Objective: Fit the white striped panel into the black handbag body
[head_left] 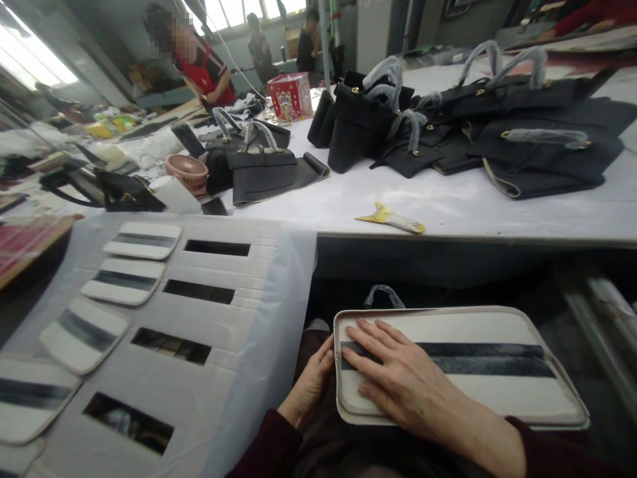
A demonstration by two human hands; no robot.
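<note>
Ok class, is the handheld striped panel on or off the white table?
Off: dark space separates the striped panel from the white table.

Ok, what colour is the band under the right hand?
The band is black to dark grey, best seen in the head view.

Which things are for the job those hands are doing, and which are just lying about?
For the job:
striped panel, being touched
probably the striped pieces, which look similar
maybe the black bags

Just lying about, it seems:
pink fan
red box
</note>
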